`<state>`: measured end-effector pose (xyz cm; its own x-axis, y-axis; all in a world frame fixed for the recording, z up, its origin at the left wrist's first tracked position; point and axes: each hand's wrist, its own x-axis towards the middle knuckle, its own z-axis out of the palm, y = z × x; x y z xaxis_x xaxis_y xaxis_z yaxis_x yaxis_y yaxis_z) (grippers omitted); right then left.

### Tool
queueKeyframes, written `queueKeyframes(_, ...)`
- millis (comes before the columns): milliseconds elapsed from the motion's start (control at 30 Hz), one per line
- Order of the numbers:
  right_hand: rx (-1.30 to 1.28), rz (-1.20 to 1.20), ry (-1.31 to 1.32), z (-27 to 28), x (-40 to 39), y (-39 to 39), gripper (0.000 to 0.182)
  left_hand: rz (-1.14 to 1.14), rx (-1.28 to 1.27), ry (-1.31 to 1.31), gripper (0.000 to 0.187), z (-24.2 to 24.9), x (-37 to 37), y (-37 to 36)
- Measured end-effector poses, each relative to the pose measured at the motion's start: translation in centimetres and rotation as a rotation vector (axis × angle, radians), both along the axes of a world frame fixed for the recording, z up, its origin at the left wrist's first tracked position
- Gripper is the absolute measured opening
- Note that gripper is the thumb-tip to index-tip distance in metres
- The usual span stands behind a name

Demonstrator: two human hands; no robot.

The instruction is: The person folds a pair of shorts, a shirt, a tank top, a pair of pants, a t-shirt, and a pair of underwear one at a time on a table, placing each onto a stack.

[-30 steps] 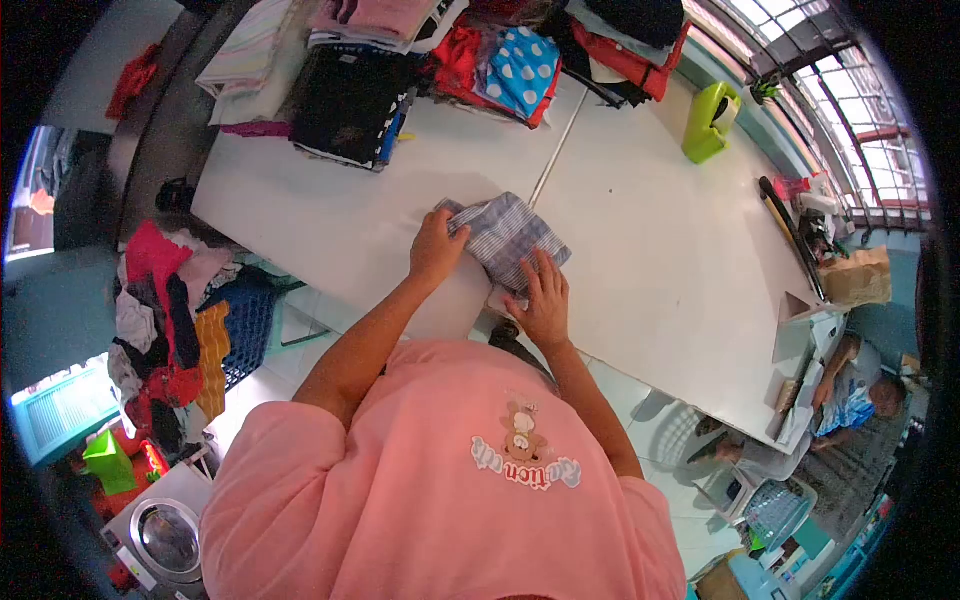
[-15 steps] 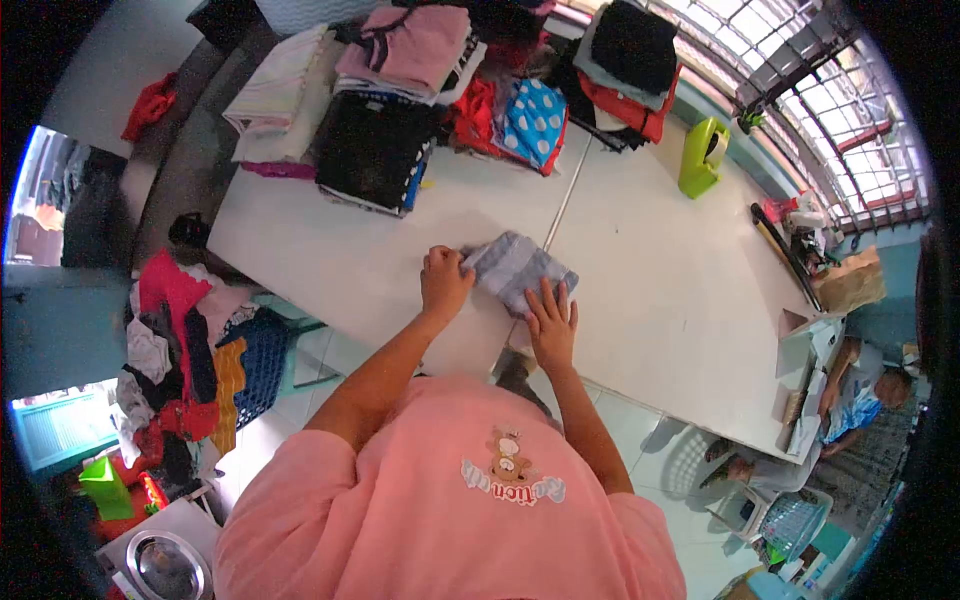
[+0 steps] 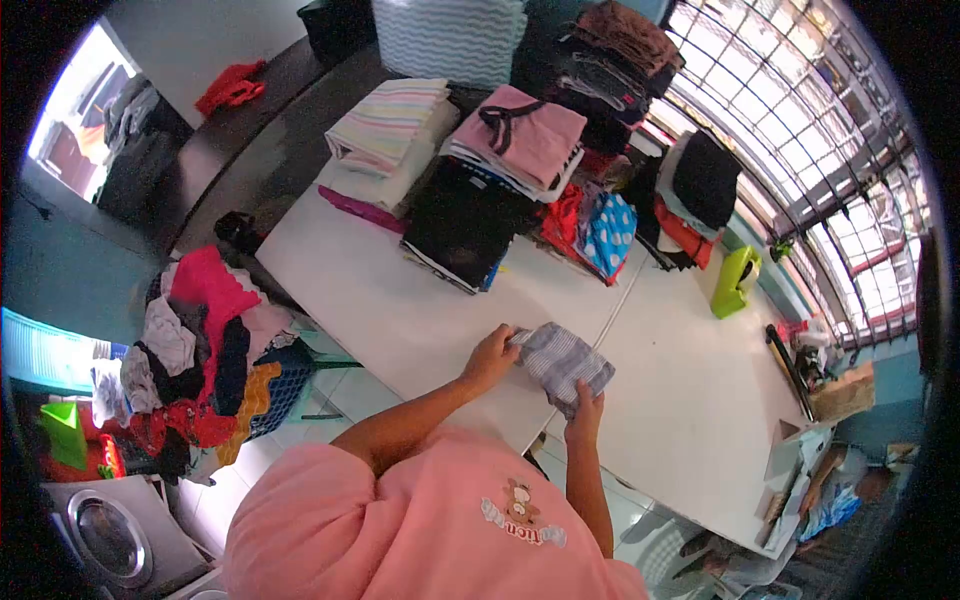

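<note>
The striped grey cloth (image 3: 562, 362) lies folded into a small bundle at the near edge of the white surface (image 3: 400, 300), so the folding looks nearly done; it is not yet on the folded stacks (image 3: 480, 180) at the far side. The left hand (image 3: 490, 358) grips its left end, fingers closed on it. The right hand (image 3: 586, 404) clasps its near right corner, arms bent inward.

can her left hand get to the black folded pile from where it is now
Probably yes. The left hand grips the grey striped folded cloth, and only bare white table lies between it and the black folded pile, though it would need to let go first.
</note>
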<state>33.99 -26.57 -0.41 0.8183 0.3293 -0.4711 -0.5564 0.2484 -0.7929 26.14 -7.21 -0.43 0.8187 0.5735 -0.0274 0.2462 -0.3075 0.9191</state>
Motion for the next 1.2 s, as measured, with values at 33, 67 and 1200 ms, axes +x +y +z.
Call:
queueKeyframes(33, -0.002, 0.008, -0.002, 1.5, 0.1, 1.2, 0.045, 0.04, -0.025, -0.052, 0.022, 1.6, -0.3, 0.7)
queueKeyframes(67, 0.031, 0.021, -0.078, 3.6, 0.3, 2.9, 0.046, 0.059, 0.004, -0.027, 0.022, 4.2, -0.6, 2.0)
queueKeyframes(1200, -0.666, 0.445, -1.607, 7.1, 4.9, 26.4, 0.023, 0.259, 0.64, -0.009, 0.022, 8.5, 2.2, 20.4)
